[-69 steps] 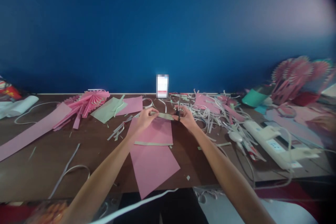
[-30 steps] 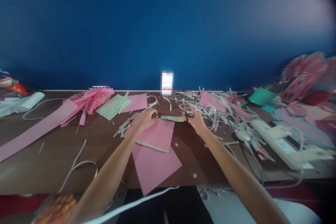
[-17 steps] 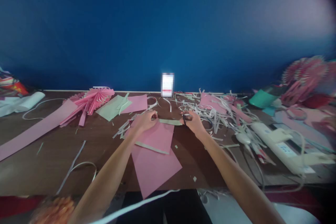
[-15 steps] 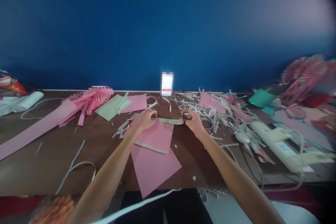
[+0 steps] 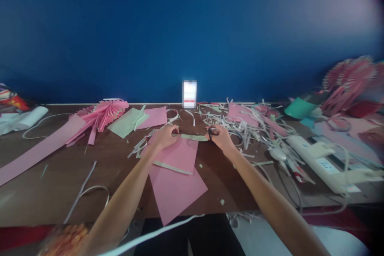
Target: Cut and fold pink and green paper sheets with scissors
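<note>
A pale green tape strip [image 5: 192, 137] runs along the top edge of a pink paper sheet [image 5: 180, 152], its right end reaching past the sheet. My left hand [image 5: 168, 136] is closed at the strip's left end, resting on the sheet's upper left corner. My right hand [image 5: 221, 138] is closed around dark-handled scissors [image 5: 210, 134] at the strip's right end; the blades are hard to make out. Another pale strip [image 5: 173, 167] lies across the sheet's lower edge. Beneath it, a second pink sheet [image 5: 178, 196] sits turned at an angle.
Pleated pink paper [image 5: 105, 116] and a pale green sheet [image 5: 127, 123] lie left. White paper scraps [image 5: 246, 130] are heaped right, beside a power strip [image 5: 318, 164] with cables. A lit phone [image 5: 189, 94] leans against the blue wall. A white cord [image 5: 156, 232] crosses the table's front edge.
My hands and the tape strip stay almost in place. The dark scissors loop at my right fingers has turned slightly. The view has shifted a little.
</note>
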The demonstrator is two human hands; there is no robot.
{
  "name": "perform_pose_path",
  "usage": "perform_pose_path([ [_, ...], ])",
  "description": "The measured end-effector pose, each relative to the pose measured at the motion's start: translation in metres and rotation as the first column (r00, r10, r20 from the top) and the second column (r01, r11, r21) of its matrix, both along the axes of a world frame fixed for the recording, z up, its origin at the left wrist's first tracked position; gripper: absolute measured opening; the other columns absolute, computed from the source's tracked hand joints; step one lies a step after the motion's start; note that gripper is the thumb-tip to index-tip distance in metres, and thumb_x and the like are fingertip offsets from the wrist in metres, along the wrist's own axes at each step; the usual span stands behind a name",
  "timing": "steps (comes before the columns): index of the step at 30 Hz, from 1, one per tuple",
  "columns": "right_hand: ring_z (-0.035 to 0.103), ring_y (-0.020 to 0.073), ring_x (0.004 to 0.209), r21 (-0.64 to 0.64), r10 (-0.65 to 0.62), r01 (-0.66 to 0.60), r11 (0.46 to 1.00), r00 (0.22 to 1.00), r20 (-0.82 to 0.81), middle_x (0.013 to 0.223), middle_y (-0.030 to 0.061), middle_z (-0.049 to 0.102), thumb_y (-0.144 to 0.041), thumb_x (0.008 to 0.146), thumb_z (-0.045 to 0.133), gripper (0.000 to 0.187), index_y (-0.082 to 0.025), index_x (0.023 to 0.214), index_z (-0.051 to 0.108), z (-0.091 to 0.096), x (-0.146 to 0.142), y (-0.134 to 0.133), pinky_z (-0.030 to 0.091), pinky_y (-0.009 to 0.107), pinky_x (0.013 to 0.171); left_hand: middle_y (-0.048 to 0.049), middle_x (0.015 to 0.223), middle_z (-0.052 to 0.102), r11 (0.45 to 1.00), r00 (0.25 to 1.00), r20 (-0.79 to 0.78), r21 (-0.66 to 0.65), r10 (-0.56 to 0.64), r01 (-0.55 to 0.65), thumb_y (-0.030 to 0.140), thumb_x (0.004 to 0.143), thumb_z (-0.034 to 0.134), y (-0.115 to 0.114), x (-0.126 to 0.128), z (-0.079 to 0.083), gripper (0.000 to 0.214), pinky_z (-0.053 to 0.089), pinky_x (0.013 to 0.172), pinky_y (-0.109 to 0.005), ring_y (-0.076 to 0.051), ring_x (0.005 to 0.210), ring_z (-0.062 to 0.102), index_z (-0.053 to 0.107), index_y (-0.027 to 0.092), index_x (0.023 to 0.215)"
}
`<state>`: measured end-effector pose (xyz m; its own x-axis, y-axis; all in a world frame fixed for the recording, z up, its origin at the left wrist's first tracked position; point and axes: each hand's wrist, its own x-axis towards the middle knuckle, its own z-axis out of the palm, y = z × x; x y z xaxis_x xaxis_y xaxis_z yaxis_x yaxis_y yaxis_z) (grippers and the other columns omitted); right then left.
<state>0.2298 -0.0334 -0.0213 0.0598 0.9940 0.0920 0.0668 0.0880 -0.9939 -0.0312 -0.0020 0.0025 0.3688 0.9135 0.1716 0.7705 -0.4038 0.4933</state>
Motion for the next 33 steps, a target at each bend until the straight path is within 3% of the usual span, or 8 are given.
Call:
perform_pose_path([
  [22, 0.055, 0.0135, 0.055, -0.046, -0.020, 0.021, 0.999, 0.999, 0.032, 0.060, -0.0014, 0.064, -0.019, 0.055, 0.063, 0.034, -0.016, 0.089, 0.060, 0.0094, -0.0037, -0.0042, 0.040, 0.025, 0.057, 0.0002, 0.100, 0.064, 1.000, 0.999, -0.033, 0.028, 0.015, -0.014, 0.036, 0.077, 0.055, -0.0030, 0.0034, 0.0028, 0.015, 0.039, 0.066, -0.028, -0.019, 0.088, 0.058, 0.057, 0.024, 0.086],
  [33, 0.057, 0.0139, 0.056, -0.023, -0.006, 0.008, 1.000, 0.998, 0.063, 0.059, -0.0025, 0.063, -0.020, 0.057, 0.063, 0.033, -0.017, 0.089, 0.060, 0.0025, -0.0021, -0.0012, 0.040, 0.024, 0.056, -0.0018, 0.097, 0.064, 0.999, 0.999, -0.023, 0.023, 0.025, -0.024, 0.041, 0.077, 0.056, -0.0018, 0.0065, 0.0008, 0.020, 0.042, 0.070, -0.028, -0.020, 0.089, 0.057, 0.057, 0.023, 0.085],
])
